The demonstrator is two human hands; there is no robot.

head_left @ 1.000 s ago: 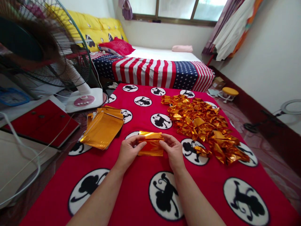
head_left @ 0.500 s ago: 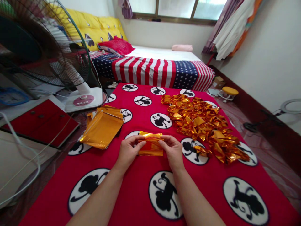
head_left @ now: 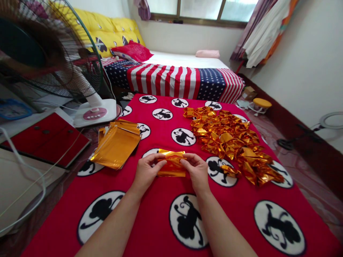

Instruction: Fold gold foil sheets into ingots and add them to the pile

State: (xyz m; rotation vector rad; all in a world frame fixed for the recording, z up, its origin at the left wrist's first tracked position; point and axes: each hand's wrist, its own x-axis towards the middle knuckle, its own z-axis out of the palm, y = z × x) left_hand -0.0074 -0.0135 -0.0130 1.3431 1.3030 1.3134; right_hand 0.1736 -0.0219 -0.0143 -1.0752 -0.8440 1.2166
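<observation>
Between my hands is a sheet of shiny gold foil paper [head_left: 172, 168], with a fold running across it near the top. My left hand [head_left: 148, 170] pinches its left side between thumb and fingers. On the right side, my right hand [head_left: 197, 171] pinches it the same way. To the left lies a stack of flat gold foil sheets [head_left: 116, 146]. A heap of folded gold foil pieces [head_left: 227, 134] spreads over the right, and one small folded piece [head_left: 229, 171] lies just right of my right hand.
A red cloth with black monkey figures [head_left: 150, 228] covers the work surface. At the left stands a fan on a white base [head_left: 95, 113], beside a red box [head_left: 48, 137]. Behind is a bed with a flag-patterned cover [head_left: 171, 80]. A yellow stool [head_left: 262, 103] stands at the right.
Hardly anything differs. Both hands keep their pinch on the foil sheet in the same place, and the stack and heap look the same.
</observation>
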